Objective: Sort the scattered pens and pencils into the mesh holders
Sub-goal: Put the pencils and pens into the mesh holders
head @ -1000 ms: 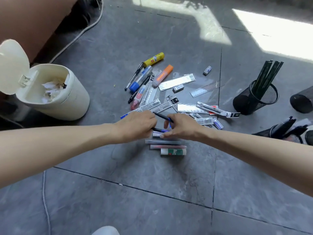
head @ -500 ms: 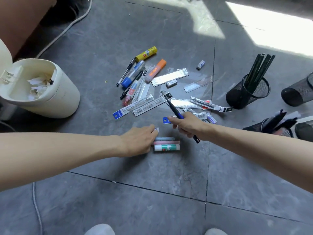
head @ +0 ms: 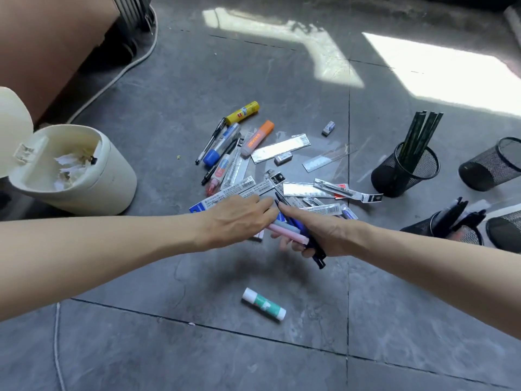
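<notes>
My right hand (head: 318,232) grips a dark blue pen (head: 315,248) together with a pink pen (head: 287,235) and a grey one. My left hand (head: 239,218) meets it from the left, fingertips on the pink and grey pens. Behind the hands lies a scatter of pens, markers and refill packets (head: 248,159) on the grey floor. A green and white glue stick (head: 263,304) lies alone nearer me. At the right stand black mesh holders: one (head: 406,176) holds dark pencils, another (head: 490,167) looks empty, and one (head: 448,224) nearer holds black pens.
A cream bin (head: 76,176) with its lid up and crumpled paper inside stands at the left. A white cable (head: 118,71) runs along the floor beside brown furniture at the back left. Sunlit patches fall on the tiles at the back right.
My right hand lifted with the blue pen. My left hand picked the pink and grey pens off the floor and brought them to my right hand. The glue stick stayed on the floor.
</notes>
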A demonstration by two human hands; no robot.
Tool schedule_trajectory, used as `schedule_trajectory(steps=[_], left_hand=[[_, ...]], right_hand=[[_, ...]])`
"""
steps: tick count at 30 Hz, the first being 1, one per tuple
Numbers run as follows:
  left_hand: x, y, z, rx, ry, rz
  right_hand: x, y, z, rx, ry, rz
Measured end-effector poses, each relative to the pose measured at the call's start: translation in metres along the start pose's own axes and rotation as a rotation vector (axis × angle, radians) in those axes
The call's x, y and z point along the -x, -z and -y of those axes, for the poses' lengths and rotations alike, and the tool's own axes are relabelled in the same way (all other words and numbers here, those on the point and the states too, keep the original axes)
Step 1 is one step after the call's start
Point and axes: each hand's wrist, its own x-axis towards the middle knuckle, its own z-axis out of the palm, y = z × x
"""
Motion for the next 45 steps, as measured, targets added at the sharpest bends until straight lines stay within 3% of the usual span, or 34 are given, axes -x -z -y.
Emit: schedule_trajectory(steps=[3,8,13,19,23,27,29,31,33,35,38,42,45], left_hand=[[-0.009,0.009,0.002,-0.032,0.003,-0.126],[-0.010,0.002,0.009,-0.024,0.038,-0.153],[-0.005,-0.007,0.005,0.230,0.235,-0.190],[-0.009,-0.010,0.008,0.292,0.069,-0.163],[-0.013,-0.013,0.001,0.325,0.306,-0.019],[-0.017,-0.011,0.003,0.283,0.354,0.020],[-0.020,-0.011,0.010,0.338,0.437,0.140],[-0.017,-0.013,0.029,0.474,0.603,0.214],[-0.013,-0.021,0.053,0.574,0.833,0.113],[-0.007,-0.032,0.077,0.582,1.067,0.061],[-0.002,-0.047,0.101,0.495,1.322,0.111],[0.001,-0.060,0.105,0.466,1.368,0.219],[-0.005,-0.061,0.099,0.485,1.389,0.151]], right_hand=[[-0.003,-0.013,0.004,-0.166,0.010,0.110],[-0.005,-0.022,0.013,-0.388,0.127,0.126],[-0.001,-0.015,0.016,-0.177,0.187,0.071],[-0.001,-0.018,0.014,-0.294,0.161,0.087],[-0.004,-0.016,0.017,-0.112,0.160,-0.055],[-0.006,-0.013,0.021,-0.149,0.137,-0.020],[-0.008,-0.014,0.021,-0.138,0.138,-0.027],[-0.011,-0.016,0.020,-0.132,0.148,-0.078],[-0.015,-0.016,0.017,-0.151,0.173,-0.139],[-0.017,-0.013,0.014,-0.153,0.176,-0.179],[-0.016,-0.007,0.011,-0.210,0.142,-0.178],[-0.016,-0.005,0.008,-0.304,0.117,-0.139],[-0.021,-0.007,0.008,-0.306,0.105,-0.147]])
